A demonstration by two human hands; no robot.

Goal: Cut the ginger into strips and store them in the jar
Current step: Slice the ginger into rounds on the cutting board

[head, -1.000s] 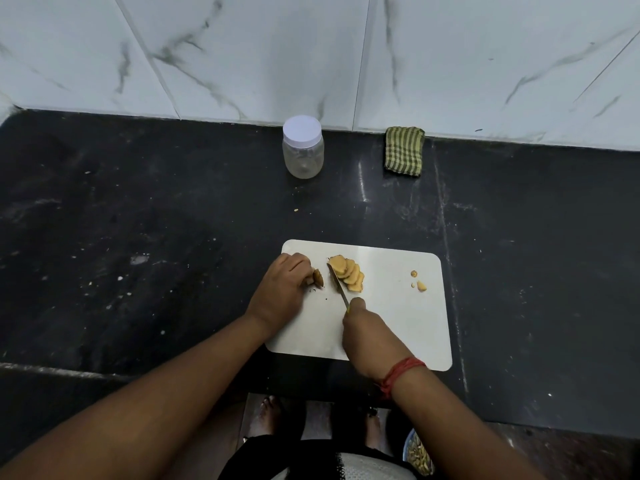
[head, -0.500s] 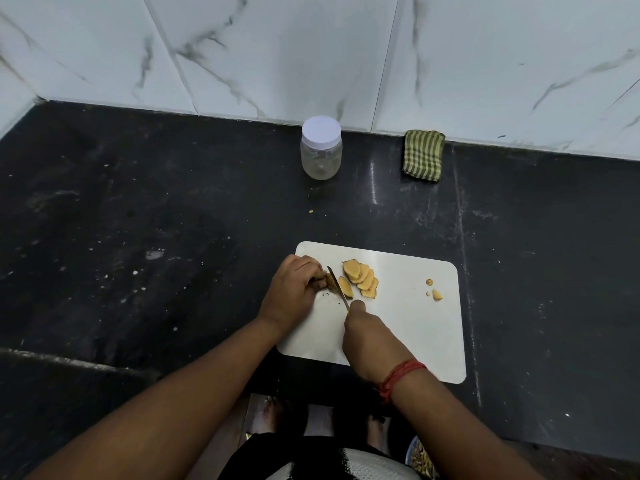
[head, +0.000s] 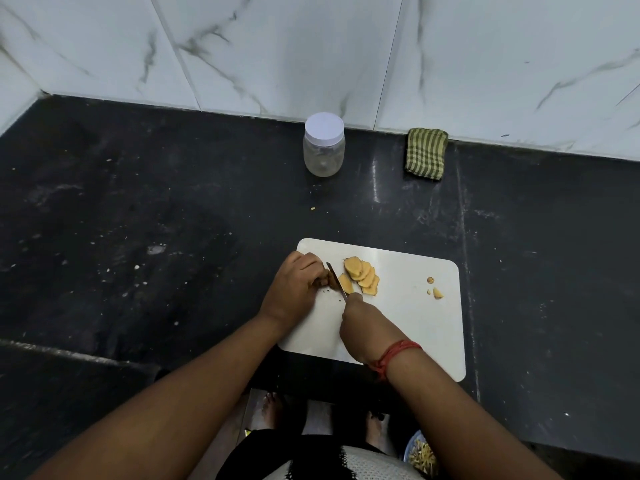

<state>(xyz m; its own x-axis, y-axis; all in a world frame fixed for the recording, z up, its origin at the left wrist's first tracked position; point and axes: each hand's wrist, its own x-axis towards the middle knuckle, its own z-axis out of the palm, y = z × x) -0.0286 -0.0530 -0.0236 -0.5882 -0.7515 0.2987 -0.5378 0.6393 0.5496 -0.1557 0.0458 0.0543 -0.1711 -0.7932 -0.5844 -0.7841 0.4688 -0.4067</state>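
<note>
Tan ginger: one knobbly stub [head: 327,279] pinched in the left hand's [head: 294,292] grip; about five flat oval slices [head: 362,277] fanned just right of it.
Knife [head: 336,280]: one thin blade, standing between stub and slices, handle clenched in the right hand [head: 363,327].
Scraps [head: 434,289]: three small bits, well right of both grips.
Board [head: 415,323]: one, white, smooth, round-cornered.
Jar [head: 324,144]: one, clear, white lid on, far beyond the hands.
Cloth [head: 426,153]: one, green-striped, folded.
Bench [head: 138,220]: black, speckled stone.
</note>
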